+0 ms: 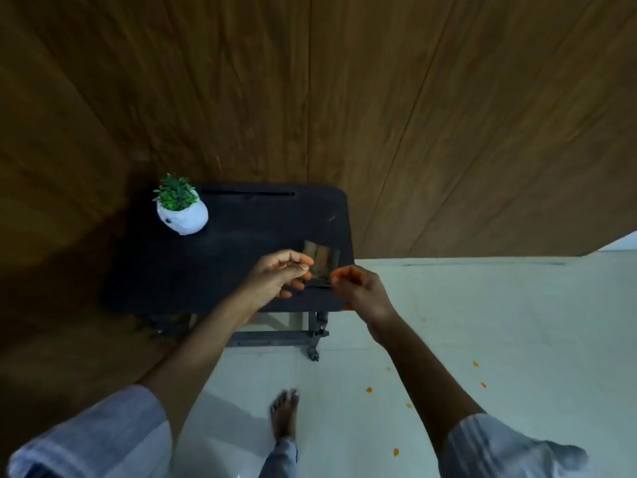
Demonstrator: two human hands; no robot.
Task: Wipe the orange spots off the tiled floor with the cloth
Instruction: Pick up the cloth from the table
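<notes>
Head view, the only one you've got: the dark worktop [213, 257] sits tucked into the corner against the wood-panel wall [379, 115], so there's no room behind it or to its left. Its right edge and near edge are the open sides, and past them the pale tiled floor [499, 305] runs clear out to the right and toward you. That's where the orange spots [369, 390] are, scattered across the tiles on your right, a few near your right forearm and one low down by the bottom of the frame.

Your left hand [275, 274] and right hand [358, 288] are both over the near right corner of the worktop, close together. Between them there's a small brownish, partly see-through piece [320, 262], maybe the cloth, but it's blurry and I honestly can't tell. Left fingers [303, 260] are curled with the thumb and forefinger close at its edge; right fingers [339, 272] are pinched in too and look orange-tinted. Whether either one really has a grip on it, can't tell.

Only container is the little white pot [184, 215] at the far left corner of the worktop, with a green plant [175, 193] in it.

Your bare foot [284, 412] is smeared by motion, and the worktop's frame underneath is mostly hidden by your arms.
</notes>
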